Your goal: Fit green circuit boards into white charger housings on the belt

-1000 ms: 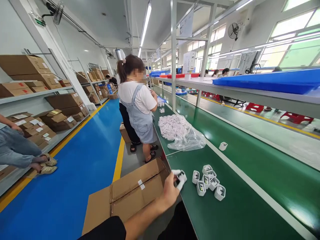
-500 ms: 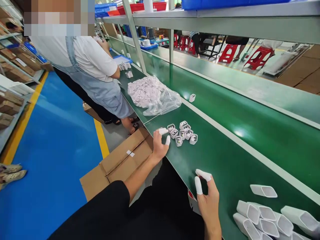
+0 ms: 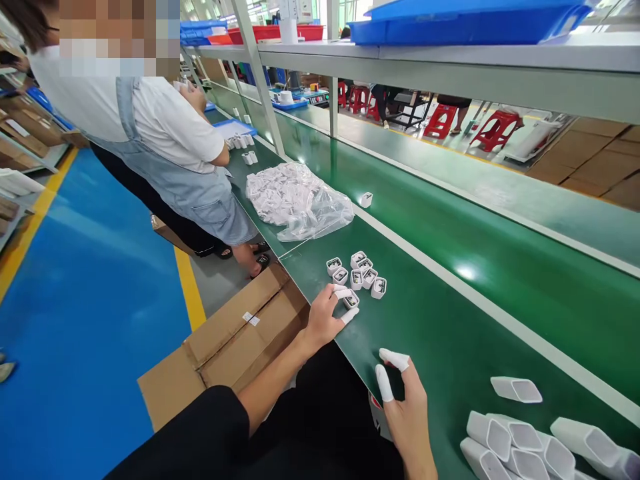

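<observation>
My left hand (image 3: pixel 324 319), with white finger cots on its thumb and fingertip, pinches a short white rounded-square housing (image 3: pixel 351 299) at the near side of a small group. Dark parts show inside its open end. Just beyond stand several similar housings (image 3: pixel 357 279) on the green bench. My right hand (image 3: pixel 407 407), also wearing white finger cots, hovers by the bench edge with thumb and forefinger apart and nothing between them. Longer hollow white sleeves (image 3: pixel 524 433) lie piled to its right, and a single sleeve (image 3: pixel 516 389) rests behind the pile.
A clear plastic bag (image 3: pixel 315 207) of small white pieces lies farther up the bench. One housing (image 3: pixel 367 199) sits beyond the white strip. A co-worker (image 3: pixel 165 133) stands at left. Cardboard (image 3: pixel 230 333) is below the bench edge; a shelf with a blue tray (image 3: pixel 470 23) runs above.
My left hand has moved in around the nearest housing and closed on it, shifting it slightly towards me. My right hand keeps its open pose. The camera view has tilted slightly.
</observation>
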Tool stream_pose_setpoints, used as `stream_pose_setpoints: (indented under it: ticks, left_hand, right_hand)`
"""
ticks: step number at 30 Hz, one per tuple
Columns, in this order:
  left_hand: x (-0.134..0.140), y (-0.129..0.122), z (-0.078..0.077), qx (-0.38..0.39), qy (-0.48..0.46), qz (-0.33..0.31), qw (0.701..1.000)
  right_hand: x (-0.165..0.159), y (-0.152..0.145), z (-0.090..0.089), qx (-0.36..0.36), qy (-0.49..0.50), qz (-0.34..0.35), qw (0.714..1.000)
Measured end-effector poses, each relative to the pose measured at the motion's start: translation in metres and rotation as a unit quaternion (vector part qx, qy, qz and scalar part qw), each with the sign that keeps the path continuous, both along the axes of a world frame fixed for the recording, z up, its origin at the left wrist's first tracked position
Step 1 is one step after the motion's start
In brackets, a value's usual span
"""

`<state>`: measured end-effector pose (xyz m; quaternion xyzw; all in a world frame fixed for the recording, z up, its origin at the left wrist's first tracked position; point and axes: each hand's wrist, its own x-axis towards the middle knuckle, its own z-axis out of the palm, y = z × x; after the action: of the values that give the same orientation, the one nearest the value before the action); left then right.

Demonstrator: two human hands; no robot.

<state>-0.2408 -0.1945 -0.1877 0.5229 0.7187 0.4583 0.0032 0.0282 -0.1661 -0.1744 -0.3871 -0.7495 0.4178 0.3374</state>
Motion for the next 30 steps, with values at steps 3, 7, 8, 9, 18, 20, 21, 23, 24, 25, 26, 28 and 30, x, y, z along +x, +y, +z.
stream_pose_setpoints:
  ticks: [3, 7, 8, 9, 18, 20, 21, 23, 24, 25, 26, 28, 30]
  left_hand:
    - [0.007, -0.003, 0.003, -0.011, -0.062, -0.037, 0.997]
    - [0.035, -0.007, 0.017, -0.034, -0.177, -0.114, 0.977]
    - [0.042, -0.007, 0.022, -0.037, -0.185, -0.149, 0.971]
    - [0.049, -0.006, 0.028, -0.033, -0.177, -0.187, 0.966]
    - [0.066, 0.003, 0.077, -0.006, -0.026, -0.329, 0.944]
    - [0.063, 0.004, 0.083, -0.026, -0.011, -0.343, 0.939]
    - [0.061, 0.005, 0.086, -0.034, -0.002, -0.352, 0.935]
    - [0.059, 0.006, 0.091, -0.051, 0.005, -0.373, 0.926]
    - [0.058, 0.006, 0.094, -0.06, 0.005, -0.381, 0.923]
    - [0.057, 0.007, 0.096, -0.069, 0.004, -0.385, 0.92]
    - [0.056, 0.006, 0.098, -0.08, 0.006, -0.386, 0.919]
    - [0.055, 0.006, 0.102, -0.102, 0.019, -0.39, 0.915]
    - [0.054, 0.006, 0.106, -0.121, 0.038, -0.395, 0.91]
  right_hand:
    - [-0.002, 0.0, 0.004, 0.013, 0.005, -0.001, 1.0]
    - [-0.004, 0.0, 0.013, 0.042, 0.029, -0.056, 0.997]
    - [-0.004, 0.0, 0.014, 0.049, 0.035, -0.07, 0.996]
    - [-0.005, 0.0, 0.015, 0.055, 0.042, -0.081, 0.994]
    - [-0.009, -0.001, 0.019, 0.007, 0.054, -0.085, 0.995]
    - [-0.01, 0.002, 0.02, 0.001, 0.031, -0.068, 0.997]
    - [-0.01, 0.003, 0.02, -0.005, 0.021, -0.061, 0.998]
    - [-0.01, 0.005, 0.019, -0.016, 0.006, -0.046, 0.999]
    - [-0.01, 0.005, 0.019, -0.017, 0.003, -0.039, 0.999]
    - [-0.01, 0.006, 0.018, -0.017, 0.002, -0.032, 0.999]
    - [-0.01, 0.006, 0.018, -0.018, 0.004, -0.025, 1.0]
    - [-0.01, 0.007, 0.018, -0.025, 0.009, -0.008, 1.0]
    - [-0.009, 0.007, 0.019, -0.037, 0.016, 0.006, 0.999]
